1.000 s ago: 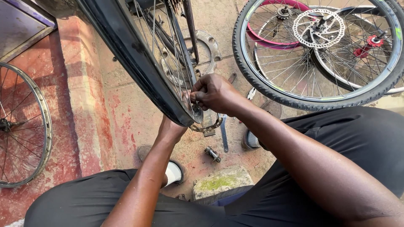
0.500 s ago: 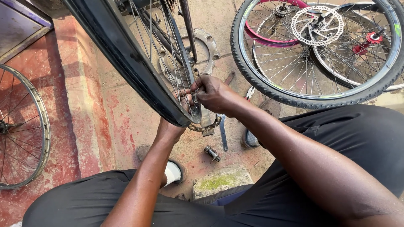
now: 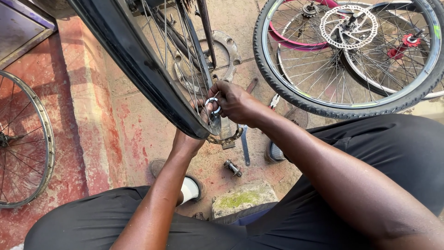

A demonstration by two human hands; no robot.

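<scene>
- right hand (image 3: 233, 101) pinches a small silver ring (image 3: 212, 104) at the black bicycle wheel (image 3: 138, 69).
- left hand (image 3: 187, 141) sits under the tyre, mostly hidden; grip cannot be told.
- chain (image 3: 225, 138) hangs just below.

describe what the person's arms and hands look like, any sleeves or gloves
Both arms are bare from the hands up to the edge of the picture: no sleeves show. The left hand and the right hand wear no gloves, and no rings, watch or bands can be seen. The fingers are bare too. Below the arms, the legs are in black trousers.

Tyre (image 3: 138, 69) hides the left hand's (image 3: 187, 141) fingers.
</scene>
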